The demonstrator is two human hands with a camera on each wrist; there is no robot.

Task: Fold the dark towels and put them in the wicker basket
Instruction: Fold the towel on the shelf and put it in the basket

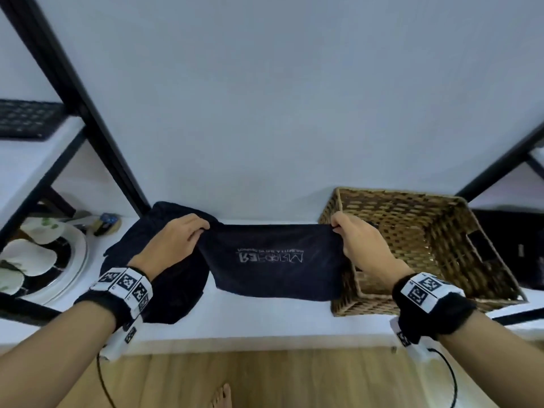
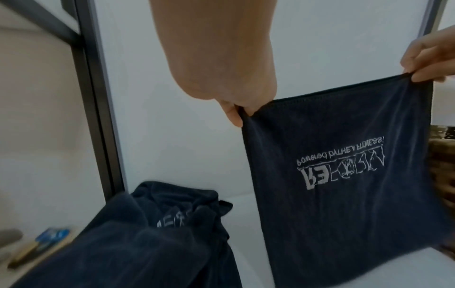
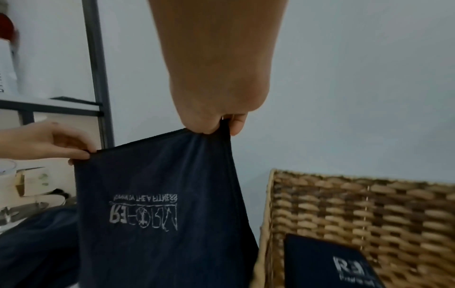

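Note:
A dark navy towel [image 1: 273,260] with white upside-down lettering hangs stretched in the air between my hands. My left hand [image 1: 179,237] pinches its upper left corner [image 2: 242,111]. My right hand [image 1: 359,240] pinches the upper right corner [image 3: 221,126]. Its lower edge hangs just above the white shelf [image 1: 265,316]. A crumpled dark towel [image 1: 156,260] lies on the shelf under my left wrist, also seen in the left wrist view [image 2: 138,239]. The wicker basket [image 1: 418,248] stands to the right; a folded dark towel [image 3: 327,263] lies inside it.
White plates [image 1: 56,260] with pale pieces on them sit at the far left, with a small blue-topped object [image 1: 107,222] behind them. Black shelf posts [image 1: 88,113] slant up at left and right. A dark object [image 1: 512,248] stands right of the basket. A pale wall is behind.

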